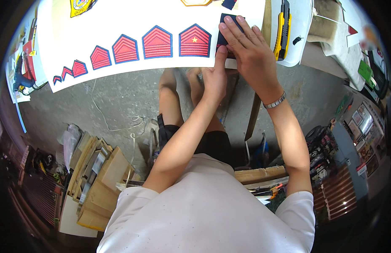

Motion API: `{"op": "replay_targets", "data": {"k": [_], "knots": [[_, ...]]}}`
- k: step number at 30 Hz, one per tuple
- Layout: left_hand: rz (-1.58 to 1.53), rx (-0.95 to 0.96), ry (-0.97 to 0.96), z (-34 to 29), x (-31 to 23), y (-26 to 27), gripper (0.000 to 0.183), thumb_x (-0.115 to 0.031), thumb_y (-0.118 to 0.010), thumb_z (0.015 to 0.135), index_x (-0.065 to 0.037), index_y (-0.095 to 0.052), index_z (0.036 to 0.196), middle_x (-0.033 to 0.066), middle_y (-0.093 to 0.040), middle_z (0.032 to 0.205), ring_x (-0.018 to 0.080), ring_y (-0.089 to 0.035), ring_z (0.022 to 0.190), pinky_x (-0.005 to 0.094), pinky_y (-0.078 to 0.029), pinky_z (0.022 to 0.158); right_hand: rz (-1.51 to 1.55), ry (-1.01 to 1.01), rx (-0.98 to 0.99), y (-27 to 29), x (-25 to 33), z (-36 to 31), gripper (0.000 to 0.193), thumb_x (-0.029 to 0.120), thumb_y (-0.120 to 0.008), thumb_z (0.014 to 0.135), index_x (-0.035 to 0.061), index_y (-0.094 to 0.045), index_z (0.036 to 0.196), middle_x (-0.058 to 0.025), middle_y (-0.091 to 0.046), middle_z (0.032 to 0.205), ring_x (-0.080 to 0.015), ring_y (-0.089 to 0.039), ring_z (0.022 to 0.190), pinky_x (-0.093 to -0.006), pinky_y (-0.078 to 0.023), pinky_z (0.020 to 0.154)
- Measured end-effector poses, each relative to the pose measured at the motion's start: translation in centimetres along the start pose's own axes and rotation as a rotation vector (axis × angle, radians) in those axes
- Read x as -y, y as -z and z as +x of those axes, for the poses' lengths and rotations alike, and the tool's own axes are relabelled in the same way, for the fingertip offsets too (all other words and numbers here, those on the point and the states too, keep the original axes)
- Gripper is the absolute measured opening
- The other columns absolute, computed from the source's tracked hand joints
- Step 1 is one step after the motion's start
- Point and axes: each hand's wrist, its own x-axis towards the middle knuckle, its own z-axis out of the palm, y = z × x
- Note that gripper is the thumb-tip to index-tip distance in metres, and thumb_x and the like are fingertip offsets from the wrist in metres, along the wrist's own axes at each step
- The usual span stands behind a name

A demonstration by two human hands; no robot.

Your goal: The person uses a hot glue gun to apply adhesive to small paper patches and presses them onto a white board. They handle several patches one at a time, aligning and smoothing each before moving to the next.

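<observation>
A white board (pixel 119 25) spans the top of the view, with a row of red chevron patches edged in dark blue. They grow from small chevrons (pixel 79 68) at the left to a large patch with a yellow star (pixel 194 41). At the row's right end lies a dark patch (pixel 223 37), mostly covered by my hands. My right hand (pixel 253 55) rests flat across it, fingers stretched out. Lower down, my left hand (pixel 215 80) pinches the board's near edge, its thumb on top at the dark patch and its other fingers largely hidden below.
A yellow and black utility knife (pixel 283 36) lies on a white plastic surface (pixel 300 31) right of the board. More badges, one a yellow patch (pixel 81 6), sit toward the far edge. A glue gun (pixel 22 78) is at far left. Boards and cardboard (pixel 105 185) lean at lower left.
</observation>
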Motion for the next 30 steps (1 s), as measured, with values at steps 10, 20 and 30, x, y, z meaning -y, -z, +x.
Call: {"op": "replay_targets", "data": {"k": [10, 20, 30], "knots": [[1.111, 0.469, -0.315, -4.7, -9.6, 3.9, 0.015, -0.018, -0.081, 0.087, -0.005, -0.074, 0.084, 0.0120, -0.069, 0.080, 0.0204, -0.069, 0.072, 0.0323, -0.052, 0.062, 0.101, -0.156, -0.277, 1.0, -2.8, -1.8, 0.053, 0.021, -0.070, 0.094, 0.0146, -0.057, 0.145, -0.0064, -0.054, 0.152, -0.0338, -0.050, 0.141, -0.0495, -0.045, 0.112], [1.910, 0.695, -1.087, 5.2, -12.9, 2.6, 0.061, -0.042, -0.058, 0.101, -0.021, -0.045, 0.156, -0.0016, -0.041, 0.163, 0.0257, -0.029, 0.154, 0.0476, -0.027, 0.126, 0.016, -0.057, -0.060, 0.3, -1.9, -1.8, 0.056, 0.032, -0.066, 0.097, 0.0194, -0.053, 0.150, -0.0023, -0.051, 0.155, -0.0320, -0.046, 0.144, -0.0510, -0.041, 0.115], [1.989, 0.686, -1.136, 4.9, -13.5, 2.8, 0.062, -0.051, -0.059, 0.099, -0.024, -0.050, 0.154, -0.0039, -0.045, 0.160, 0.0255, -0.028, 0.155, 0.0488, -0.020, 0.127, -0.041, -0.093, -0.032, 0.9, -1.1, -2.3, 0.054, 0.037, -0.064, 0.098, 0.0225, -0.055, 0.148, 0.0023, -0.050, 0.156, -0.0301, -0.044, 0.146, -0.0508, -0.040, 0.116]]}}
